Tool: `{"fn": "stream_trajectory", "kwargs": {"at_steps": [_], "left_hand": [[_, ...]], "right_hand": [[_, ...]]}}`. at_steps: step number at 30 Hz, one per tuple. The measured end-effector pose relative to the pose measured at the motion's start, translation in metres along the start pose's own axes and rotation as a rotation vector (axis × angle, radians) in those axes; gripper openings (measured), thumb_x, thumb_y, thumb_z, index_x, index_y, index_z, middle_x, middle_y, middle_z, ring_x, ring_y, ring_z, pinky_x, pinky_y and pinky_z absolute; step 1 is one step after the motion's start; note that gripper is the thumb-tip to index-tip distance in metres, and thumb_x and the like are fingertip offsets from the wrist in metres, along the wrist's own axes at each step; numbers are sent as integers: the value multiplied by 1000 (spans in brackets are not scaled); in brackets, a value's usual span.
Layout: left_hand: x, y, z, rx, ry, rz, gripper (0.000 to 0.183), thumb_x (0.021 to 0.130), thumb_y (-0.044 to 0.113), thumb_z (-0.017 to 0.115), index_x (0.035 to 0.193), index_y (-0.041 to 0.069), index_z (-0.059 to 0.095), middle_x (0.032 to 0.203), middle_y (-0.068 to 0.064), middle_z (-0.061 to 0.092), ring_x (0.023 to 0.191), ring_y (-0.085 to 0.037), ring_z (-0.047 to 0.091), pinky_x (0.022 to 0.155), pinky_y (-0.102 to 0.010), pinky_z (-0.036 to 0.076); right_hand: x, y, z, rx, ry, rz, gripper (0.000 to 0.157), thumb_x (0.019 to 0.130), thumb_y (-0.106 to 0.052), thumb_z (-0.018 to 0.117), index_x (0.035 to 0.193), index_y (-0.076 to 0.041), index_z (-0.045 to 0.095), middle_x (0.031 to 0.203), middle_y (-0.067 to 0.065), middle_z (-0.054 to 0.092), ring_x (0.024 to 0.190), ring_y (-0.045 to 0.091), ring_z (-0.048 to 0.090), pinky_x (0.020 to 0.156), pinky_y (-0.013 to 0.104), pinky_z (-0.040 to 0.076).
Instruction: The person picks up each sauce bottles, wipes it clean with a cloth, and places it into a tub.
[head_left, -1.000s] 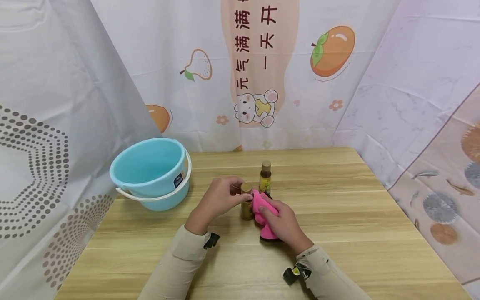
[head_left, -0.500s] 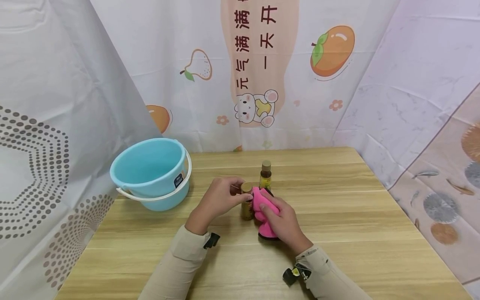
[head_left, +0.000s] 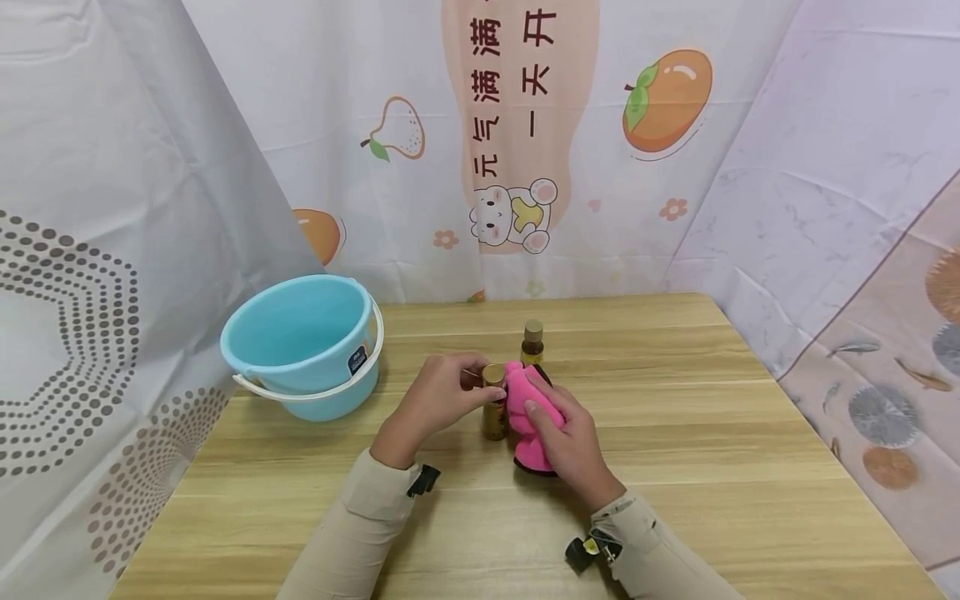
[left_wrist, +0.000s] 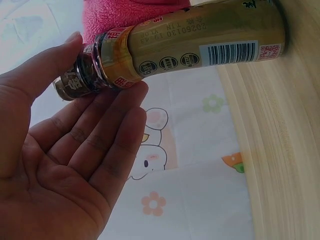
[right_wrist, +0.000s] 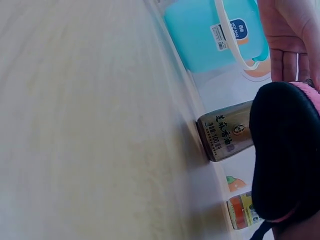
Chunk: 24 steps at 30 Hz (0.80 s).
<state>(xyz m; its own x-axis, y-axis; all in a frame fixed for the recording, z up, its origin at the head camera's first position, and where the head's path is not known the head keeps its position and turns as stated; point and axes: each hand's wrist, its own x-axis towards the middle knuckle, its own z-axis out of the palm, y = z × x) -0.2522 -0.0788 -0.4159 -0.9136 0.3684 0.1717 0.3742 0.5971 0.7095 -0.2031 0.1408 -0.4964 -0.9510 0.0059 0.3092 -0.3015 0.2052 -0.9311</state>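
Observation:
In the head view, a sesame oil bottle (head_left: 495,422) with a gold cap stands upright on the table. My left hand (head_left: 442,396) pinches it at the neck and cap; the left wrist view shows the thumb and fingertips around the neck of the bottle (left_wrist: 210,45). With my right hand (head_left: 573,442) I grip a pink fluffy cleaning pad (head_left: 534,417) with a black edge, pressed up against the bottle's right side. The pad's black backing (right_wrist: 280,150) fills the right of the right wrist view. A second, brown-capped bottle (head_left: 533,343) stands behind, its lower part hidden.
A light blue bucket (head_left: 300,387) with a white handle stands at the table's left rear. Printed curtains (head_left: 405,208) hang behind the table (head_left: 712,433) and along both sides. Small black wrist cameras are strapped at both sleeves.
My right hand has shifted the pink pad slightly up along the bottle and turned it, covering more of the rear bottle. My left hand and the bottle it holds have stayed put.

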Motion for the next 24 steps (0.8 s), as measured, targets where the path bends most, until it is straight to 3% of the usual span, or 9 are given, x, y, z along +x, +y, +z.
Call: {"fn": "stream_trajectory", "kwargs": {"at_steps": [8, 11, 17, 24], "left_hand": [[1, 2, 0, -16, -5, -15, 41, 86, 35, 86, 120, 14, 74, 104, 0, 78, 92, -13, 76, 83, -35, 63], [1, 3, 0, -18, -4, -17, 40, 86, 34, 86, 119, 14, 75, 103, 0, 77, 92, -14, 76, 84, -35, 63], [0, 3, 0, -23, -9, -4, 37, 87, 33, 85, 118, 15, 75, 103, 1, 77, 91, -13, 76, 82, -34, 64], [1, 1, 0, -20, -17, 2, 36, 89, 34, 84, 118, 15, 75, 104, 1, 77, 92, -13, 76, 81, -33, 64]], "right_hand": [[1, 1, -3, -46, -55, 68, 41, 101, -33, 69, 142, -29, 64, 122, 4, 68, 96, 19, 67, 74, 28, 60], [2, 2, -3, -73, -68, 110, 41, 101, -37, 69, 141, -32, 65, 116, 4, 69, 91, 21, 66, 69, 30, 59], [2, 4, -2, -149, -93, 176, 42, 101, -40, 68, 142, -34, 63, 118, 2, 71, 94, 19, 64, 73, 31, 56], [2, 6, -2, -205, -113, 220, 44, 100, -39, 69, 144, -31, 63, 123, 7, 71, 96, 18, 63, 77, 32, 54]]}}
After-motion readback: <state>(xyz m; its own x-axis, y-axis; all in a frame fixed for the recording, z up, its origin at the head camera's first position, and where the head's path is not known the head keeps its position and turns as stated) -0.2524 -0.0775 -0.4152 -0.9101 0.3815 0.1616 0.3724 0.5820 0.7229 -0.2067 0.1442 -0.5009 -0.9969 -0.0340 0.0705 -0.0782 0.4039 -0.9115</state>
